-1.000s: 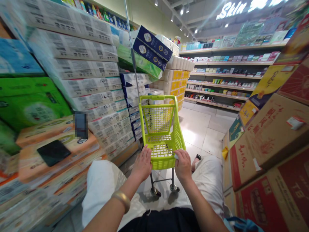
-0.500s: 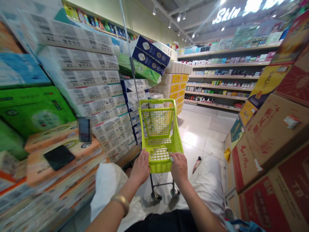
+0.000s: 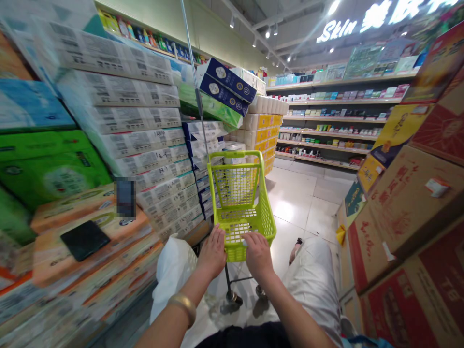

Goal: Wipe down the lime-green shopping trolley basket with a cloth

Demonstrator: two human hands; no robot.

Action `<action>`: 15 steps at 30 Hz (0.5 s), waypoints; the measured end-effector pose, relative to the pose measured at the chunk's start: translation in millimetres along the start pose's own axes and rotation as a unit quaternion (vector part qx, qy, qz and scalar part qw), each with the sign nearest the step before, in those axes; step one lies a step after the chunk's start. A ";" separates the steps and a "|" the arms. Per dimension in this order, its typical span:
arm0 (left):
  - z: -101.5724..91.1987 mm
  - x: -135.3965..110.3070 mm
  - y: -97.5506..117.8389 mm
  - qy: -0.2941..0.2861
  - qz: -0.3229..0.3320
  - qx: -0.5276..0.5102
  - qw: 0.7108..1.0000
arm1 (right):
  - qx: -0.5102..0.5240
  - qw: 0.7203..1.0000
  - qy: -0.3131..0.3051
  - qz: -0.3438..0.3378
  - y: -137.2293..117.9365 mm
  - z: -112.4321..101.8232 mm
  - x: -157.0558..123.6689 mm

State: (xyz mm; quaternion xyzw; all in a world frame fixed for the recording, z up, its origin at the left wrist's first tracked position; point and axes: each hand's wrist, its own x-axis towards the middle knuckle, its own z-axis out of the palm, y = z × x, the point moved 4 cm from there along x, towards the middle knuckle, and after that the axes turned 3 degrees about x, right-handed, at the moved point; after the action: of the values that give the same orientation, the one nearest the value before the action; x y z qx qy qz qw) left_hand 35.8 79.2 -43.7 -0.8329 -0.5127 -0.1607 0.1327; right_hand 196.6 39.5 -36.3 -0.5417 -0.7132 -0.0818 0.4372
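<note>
A lime-green plastic shopping cart point(image 3: 237, 212) with a mesh basket stands in front of me, and nothing lies in its basket. At the near left corner my left hand point(image 3: 213, 251) grips the rim, fingers together over the edge. My right hand point(image 3: 258, 253) is closed over the near rim, right of the middle. Between its thumb and fingers a bit of a small white wipe or tissue point(image 3: 245, 243) peeks out; most of it is hidden. Below the basket, dark legs end in small wheels point(image 3: 234, 297).
Stacked white packs point(image 3: 145, 150) rise on the left. A black tablet-like slab point(image 3: 84, 240) lies on orange packs point(image 3: 47, 251), beside a blurred-out patch. Cardboard cartons point(image 3: 416, 188) line the right. Shelves point(image 3: 326, 121) of small products stand beyond the tiled floor point(image 3: 290, 203). A thin pole point(image 3: 197, 92) rises behind the cart.
My right hand has slid left along the near rim with the white piece, away from the right corner. My left hand stays at its corner. My left knee has shifted inward.
</note>
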 end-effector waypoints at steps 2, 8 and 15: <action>2.2 1.4 0.9 -0.001 0.000 -0.011 1.000 | -0.021 0.998 0.044 0.033 22.7 -15.8 -5.2; 5.7 7.9 9.7 0.002 -0.001 -0.048 0.999 | -0.016 0.997 0.056 0.052 21.6 -13.3 -3.8; 8.2 9.0 8.5 0.009 0.001 -0.062 0.998 | 0.026 0.998 -0.035 -0.047 -20.8 17.8 4.4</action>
State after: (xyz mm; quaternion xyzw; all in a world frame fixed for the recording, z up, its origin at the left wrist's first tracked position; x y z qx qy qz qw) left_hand 48.3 86.0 -48.0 -0.8386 -0.4996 -0.1997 0.0852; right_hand 169.4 44.8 -36.5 -0.4984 -0.7547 -0.0652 0.4216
